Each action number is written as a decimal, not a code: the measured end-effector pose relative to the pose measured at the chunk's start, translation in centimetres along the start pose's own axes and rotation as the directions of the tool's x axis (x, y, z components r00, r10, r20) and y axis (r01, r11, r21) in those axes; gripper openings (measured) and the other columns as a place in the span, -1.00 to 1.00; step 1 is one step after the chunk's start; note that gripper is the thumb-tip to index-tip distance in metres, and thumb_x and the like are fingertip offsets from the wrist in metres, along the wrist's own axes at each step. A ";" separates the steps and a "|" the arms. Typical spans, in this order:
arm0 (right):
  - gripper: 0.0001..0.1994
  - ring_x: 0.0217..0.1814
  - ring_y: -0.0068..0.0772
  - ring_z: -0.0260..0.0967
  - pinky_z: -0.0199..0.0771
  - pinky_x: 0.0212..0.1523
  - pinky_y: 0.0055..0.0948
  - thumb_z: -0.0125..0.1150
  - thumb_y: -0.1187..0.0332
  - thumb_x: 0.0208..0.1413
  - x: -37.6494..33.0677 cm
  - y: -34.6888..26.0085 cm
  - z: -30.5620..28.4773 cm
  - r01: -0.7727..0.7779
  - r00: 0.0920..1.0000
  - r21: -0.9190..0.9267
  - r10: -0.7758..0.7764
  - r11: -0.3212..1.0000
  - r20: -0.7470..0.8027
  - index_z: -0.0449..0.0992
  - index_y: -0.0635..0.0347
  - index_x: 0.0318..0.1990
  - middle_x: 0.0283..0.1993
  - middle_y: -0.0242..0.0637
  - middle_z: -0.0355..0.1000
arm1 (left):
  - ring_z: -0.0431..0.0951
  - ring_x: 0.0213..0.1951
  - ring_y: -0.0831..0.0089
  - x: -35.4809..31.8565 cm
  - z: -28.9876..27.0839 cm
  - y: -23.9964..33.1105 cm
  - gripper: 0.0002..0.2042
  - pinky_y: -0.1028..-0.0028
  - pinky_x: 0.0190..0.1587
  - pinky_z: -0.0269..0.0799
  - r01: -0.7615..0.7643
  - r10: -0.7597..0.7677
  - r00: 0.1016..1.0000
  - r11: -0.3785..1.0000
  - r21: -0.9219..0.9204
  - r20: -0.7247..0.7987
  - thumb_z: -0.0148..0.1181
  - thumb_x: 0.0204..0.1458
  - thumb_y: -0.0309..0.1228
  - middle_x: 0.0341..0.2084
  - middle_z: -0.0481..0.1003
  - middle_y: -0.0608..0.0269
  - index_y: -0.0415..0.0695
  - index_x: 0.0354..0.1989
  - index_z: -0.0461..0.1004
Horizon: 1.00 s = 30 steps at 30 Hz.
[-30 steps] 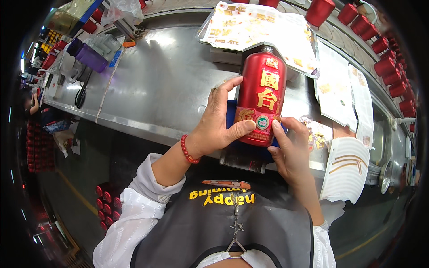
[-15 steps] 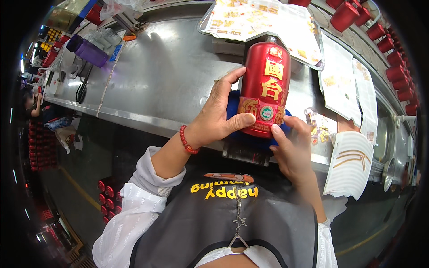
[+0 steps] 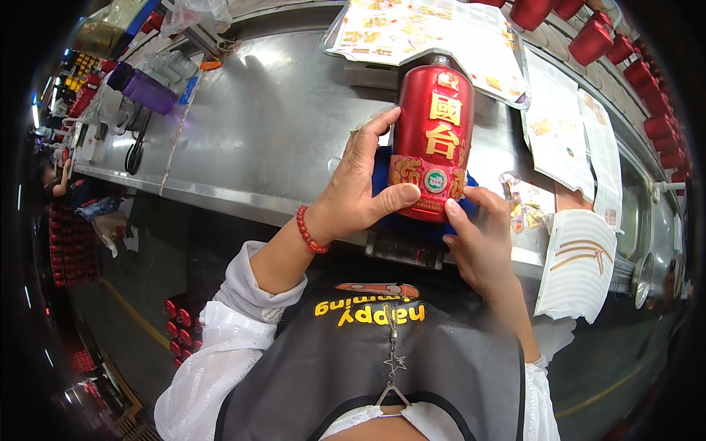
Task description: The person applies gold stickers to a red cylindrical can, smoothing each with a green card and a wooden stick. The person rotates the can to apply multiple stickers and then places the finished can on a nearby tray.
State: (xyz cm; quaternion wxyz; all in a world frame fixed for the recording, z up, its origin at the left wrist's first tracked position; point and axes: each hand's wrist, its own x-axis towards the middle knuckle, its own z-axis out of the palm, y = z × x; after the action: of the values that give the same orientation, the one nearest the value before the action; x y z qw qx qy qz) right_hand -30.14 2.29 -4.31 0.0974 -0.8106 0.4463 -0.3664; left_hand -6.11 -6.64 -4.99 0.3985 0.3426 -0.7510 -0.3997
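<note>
A red bottle with gold raised characters and a patterned label band round its lower part lies tilted back on a blue support. My left hand holds its left side, fingers along the edge and thumb on the label band. At the lower right corner, my right hand has its thumb and forefinger pressed to the band. Behind the bottle's neck shows a dark angular rest. A tray beyond it bears a white sheet of gold and red stickers.
White backing sheets hang at the right, one with brown strips. Loose stickers lie near my right hand. Several red bottles line the conveyor at the far right. A purple cup and scissors are on the metal bench's left.
The row of red bottles has moved along the conveyor toward the right. The held bottle has shifted very slightly up and left; both hands keep nearly the same grip.
</note>
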 end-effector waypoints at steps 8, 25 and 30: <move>-0.38 0.41 0.22 0.22 0.30 0.34 -0.05 0.32 0.70 -0.10 -1.1 1.2 -0.9 -0.071 0.995 -0.038 0.068 0.997 -0.078 0.54 0.05 0.20 0.41 0.24 0.17 | 0.12 0.41 0.00 -0.3 -0.3 -0.7 0.06 0.10 0.44 -0.02 -0.036 0.036 0.999 0.999 -0.008 0.041 0.34 -0.01 0.19 0.39 0.09 -0.15 -0.23 0.49 -0.07; -0.26 0.36 0.29 0.23 0.32 0.30 0.02 0.43 0.53 -0.11 1.5 -0.1 -0.2 0.014 0.999 -0.016 -0.014 1.000 0.029 0.39 0.09 0.34 0.39 0.25 0.17 | 0.17 0.34 0.07 -2.7 1.1 2.6 -0.36 -0.05 0.44 -0.15 -0.235 0.381 0.923 0.662 0.712 -0.050 0.37 -0.01 -0.04 0.28 0.40 0.09 -0.05 0.25 0.49; -0.29 0.35 0.28 0.25 0.31 0.29 0.01 0.39 0.61 -0.13 1.5 0.1 0.1 0.018 0.999 -0.025 -0.017 1.000 0.029 0.42 0.17 0.30 0.38 0.27 0.18 | 0.18 0.31 0.03 -3.8 1.7 1.8 -0.29 -0.07 0.42 -0.19 -0.141 0.295 0.948 0.731 0.668 -0.123 0.29 0.06 0.02 0.27 0.38 0.05 -0.13 0.33 0.38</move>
State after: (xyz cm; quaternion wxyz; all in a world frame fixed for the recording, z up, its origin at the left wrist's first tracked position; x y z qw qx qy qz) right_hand -29.65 0.98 -3.68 0.0904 -0.8208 0.4424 -0.3498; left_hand -6.22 -2.17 -5.26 0.3795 0.4107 -0.8287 -0.0234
